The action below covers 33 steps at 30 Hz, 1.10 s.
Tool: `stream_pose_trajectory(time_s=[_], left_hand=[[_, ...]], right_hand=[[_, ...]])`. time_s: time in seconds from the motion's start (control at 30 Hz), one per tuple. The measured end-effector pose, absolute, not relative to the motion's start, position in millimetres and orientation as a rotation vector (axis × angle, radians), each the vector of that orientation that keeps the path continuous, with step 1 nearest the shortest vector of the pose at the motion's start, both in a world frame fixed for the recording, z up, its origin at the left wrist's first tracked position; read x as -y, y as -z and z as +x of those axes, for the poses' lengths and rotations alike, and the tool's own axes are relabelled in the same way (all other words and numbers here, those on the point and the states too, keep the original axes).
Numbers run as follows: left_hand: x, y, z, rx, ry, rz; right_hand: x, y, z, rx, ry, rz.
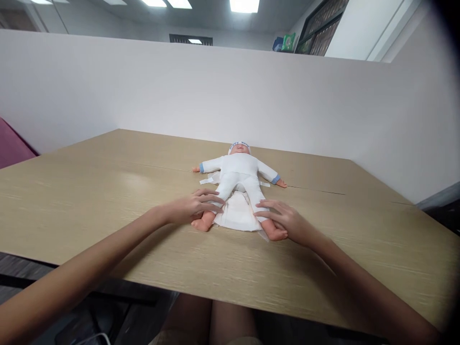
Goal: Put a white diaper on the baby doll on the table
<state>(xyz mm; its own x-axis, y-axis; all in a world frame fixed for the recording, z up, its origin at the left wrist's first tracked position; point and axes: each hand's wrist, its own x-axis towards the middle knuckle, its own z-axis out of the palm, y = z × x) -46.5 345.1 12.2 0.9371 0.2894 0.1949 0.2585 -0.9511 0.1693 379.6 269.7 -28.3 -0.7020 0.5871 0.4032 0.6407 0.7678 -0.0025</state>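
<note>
A baby doll [239,172] in a white suit and white cap lies on its back on the wooden table [108,191], head away from me, arms spread. An unfolded white diaper [235,215] lies under its hips and between its legs. My left hand [194,207] rests on the doll's left-side lower leg, fingers curled over it. On the other leg, just above the bare foot, lies my right hand [285,220]. Both hands hold the legs down near the diaper's edge.
White partition walls [179,91] close the table at the back and right. A dark red seat [12,146] shows at the far left. The table's front edge runs just above my knees [212,321].
</note>
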Motion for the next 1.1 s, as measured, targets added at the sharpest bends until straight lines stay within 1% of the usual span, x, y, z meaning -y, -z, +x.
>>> stream_pose_trajectory(time_s=[0.17,0.23,0.3,0.43,0.5,0.6,0.67,0.8,0.87,0.97,1.1], left_hand=[[-325,-33,-31,-0.658,-0.231,2.791],[-314,-36,-19,-0.804,-0.214,2.760],[-306,-34,-5,-0.937,-0.203,2.777],[-300,-20,14,-1.101,-0.170,2.910],[-300,-17,18,-1.143,-0.159,2.969],[-302,-21,18,-1.155,-0.178,2.984],[-307,-30,17,-1.163,-0.258,2.904],[-339,-52,23,-1.159,-0.641,2.601],[-367,-61,31,-1.123,-0.799,2.466],[-416,-70,47,-1.119,-0.875,2.262],[-471,-62,61,-1.068,-0.805,2.001]], right_hand=[[-271,11,390,2.577,-0.302,-1.074],[-266,5,384,2.533,-0.371,-1.167],[-257,4,370,2.507,-0.279,-1.259],[-241,21,337,2.489,0.153,-1.290],[-239,32,327,2.434,0.317,-1.281],[-245,36,322,2.361,0.387,-1.288],[-254,28,324,2.310,0.274,-1.324],[-287,-3,329,2.078,-0.178,-1.378],[-312,-17,329,1.941,-0.281,-1.367],[-359,-25,327,1.735,-0.400,-1.434],[-416,-20,323,1.589,-0.599,-1.493]])
